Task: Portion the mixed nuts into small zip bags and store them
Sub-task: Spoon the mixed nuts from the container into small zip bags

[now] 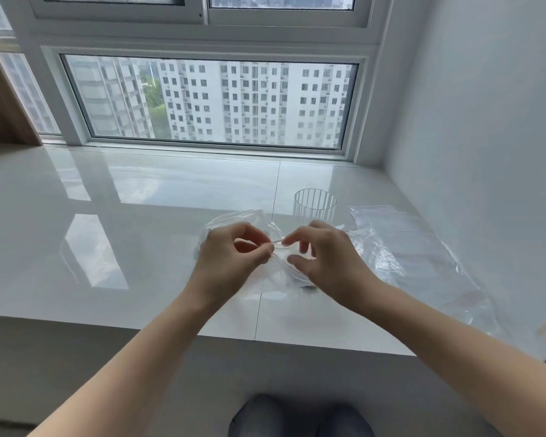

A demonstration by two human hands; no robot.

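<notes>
Both hands over the white glossy sill (139, 216), near its front edge, about centre. Left hand (230, 257) has fingers curled, thumb and forefinger pinching the top edge of a clear zip bag (249, 222). Right hand (325, 260) pinches the same edge just to the right, forefinger and thumb closed on the plastic strip, other fingers loosely spread and bent. The two pinch points almost touch. Bag is crumpled, lying on the sill under and behind the hands; contents cannot be made out, plastic too clear and blurred. Ribbed clear glass (315, 205) stands upright just behind the right hand, looks empty. More clear plastic bags (423, 257) lie flat to the right, stretching toward the near right edge of the sill, close to the wall. Nuts not identifiable anywhere. Window (208, 102) at the far side, apartment blocks outside. Person's knees (300, 417) in grey fabric at the bottom.
</notes>
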